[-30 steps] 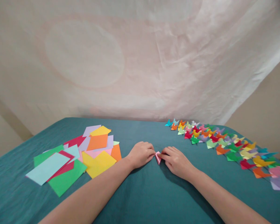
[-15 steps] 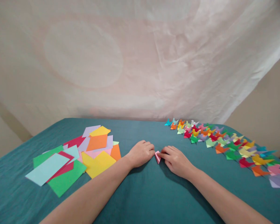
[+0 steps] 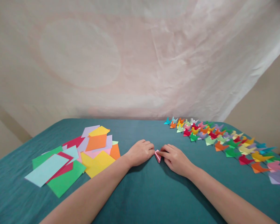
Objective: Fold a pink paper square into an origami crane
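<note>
Paper, pink, folded small [image 3: 158, 158], is lying on the tabletop [image 3: 142, 193] between both hands in head view, the right hand's [image 3: 176, 158] index finger now reaching slightly farther over its upper end, apparently pressing a fold. Left hand [image 3: 141, 152]: fingers resting curled close beside it, thumb hiding; whether either is pinching, cannot tell.

The right hand [image 3: 176, 160] is touching the small pink folded paper [image 3: 158, 157]; the left hand [image 3: 140, 153] is resting just left of it, perhaps touching. Coloured sheets [image 3: 73, 154] are lying farther left of it, paper birds [image 3: 220, 147] standing to its right.
</note>
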Tool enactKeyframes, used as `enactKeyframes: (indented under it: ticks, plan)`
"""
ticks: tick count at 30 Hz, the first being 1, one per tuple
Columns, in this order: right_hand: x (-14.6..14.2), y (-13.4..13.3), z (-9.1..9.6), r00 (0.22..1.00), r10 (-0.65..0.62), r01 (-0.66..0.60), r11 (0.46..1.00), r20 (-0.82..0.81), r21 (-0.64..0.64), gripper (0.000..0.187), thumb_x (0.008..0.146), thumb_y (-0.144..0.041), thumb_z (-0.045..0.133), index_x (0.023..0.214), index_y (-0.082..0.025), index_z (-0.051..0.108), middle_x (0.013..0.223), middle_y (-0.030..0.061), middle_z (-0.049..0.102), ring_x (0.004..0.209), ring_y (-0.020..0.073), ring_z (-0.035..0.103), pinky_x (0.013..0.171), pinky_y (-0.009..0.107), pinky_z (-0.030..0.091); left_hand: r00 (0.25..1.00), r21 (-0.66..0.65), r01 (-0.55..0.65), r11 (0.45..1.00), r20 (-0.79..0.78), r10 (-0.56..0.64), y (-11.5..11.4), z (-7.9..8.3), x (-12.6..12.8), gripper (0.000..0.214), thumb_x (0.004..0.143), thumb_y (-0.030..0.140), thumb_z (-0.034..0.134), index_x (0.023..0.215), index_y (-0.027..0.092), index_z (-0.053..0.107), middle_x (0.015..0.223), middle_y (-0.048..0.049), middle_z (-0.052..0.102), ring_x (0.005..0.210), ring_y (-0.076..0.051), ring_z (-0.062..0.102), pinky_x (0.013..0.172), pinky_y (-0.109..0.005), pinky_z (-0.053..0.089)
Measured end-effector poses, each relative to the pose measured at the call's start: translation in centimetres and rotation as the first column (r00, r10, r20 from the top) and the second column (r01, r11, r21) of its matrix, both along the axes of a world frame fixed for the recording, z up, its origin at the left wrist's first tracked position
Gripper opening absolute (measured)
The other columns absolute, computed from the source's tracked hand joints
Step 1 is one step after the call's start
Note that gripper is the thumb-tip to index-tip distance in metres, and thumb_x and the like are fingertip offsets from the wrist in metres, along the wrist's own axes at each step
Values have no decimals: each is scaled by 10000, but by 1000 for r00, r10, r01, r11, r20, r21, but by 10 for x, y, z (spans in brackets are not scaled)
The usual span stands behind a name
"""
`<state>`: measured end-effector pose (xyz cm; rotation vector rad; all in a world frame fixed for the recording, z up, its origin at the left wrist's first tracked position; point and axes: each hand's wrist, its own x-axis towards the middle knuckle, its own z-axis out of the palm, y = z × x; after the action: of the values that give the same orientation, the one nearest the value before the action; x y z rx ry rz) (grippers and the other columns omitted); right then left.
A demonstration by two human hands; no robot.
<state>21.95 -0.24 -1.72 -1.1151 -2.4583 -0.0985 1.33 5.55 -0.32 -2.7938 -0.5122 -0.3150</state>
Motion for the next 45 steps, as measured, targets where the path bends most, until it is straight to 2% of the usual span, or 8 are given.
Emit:
enactKeyframes:
  ticks: [13,29,40,45]
  plan:
    - [1,5,-6,999,-3,0,998,-49,-60,360,804,-36,456,1078,-199,625,909,66,565,850,184,494,763,328,430,994,64,53,997,-98,-46,-1,10,2,131,889,174,478,857,158,605,839,-48,591,816,-177,514,734,-306,370]
    - [2,5,-2,1000,-6,4,998,-29,-69,341,803,-39,462,1051,-192,640,894,66,559,849,180,488,766,320,422,995,77,60,995,-80,-54,1,6,5,139,891,198,485,822,156,599,817,-45,590,787,-175,511,689,-302,353]
    - [2,6,-2,1000,-6,5,998,-19,-66,329,803,-46,473,1043,-194,642,888,63,560,839,179,486,757,314,419,999,25,-17,1000,-42,18,1,1,7,154,881,218,504,803,163,626,824,-37,605,780,-168,536,687,-301,357]
    - [3,7,-4,1000,-5,4,998,-11,-57,333,810,-50,469,1051,-200,641,895,64,563,846,180,489,758,315,418,998,-43,-55,998,-15,55,2,1,6,134,865,207,521,835,186,650,839,-23,625,787,-160,551,684,-292,362]
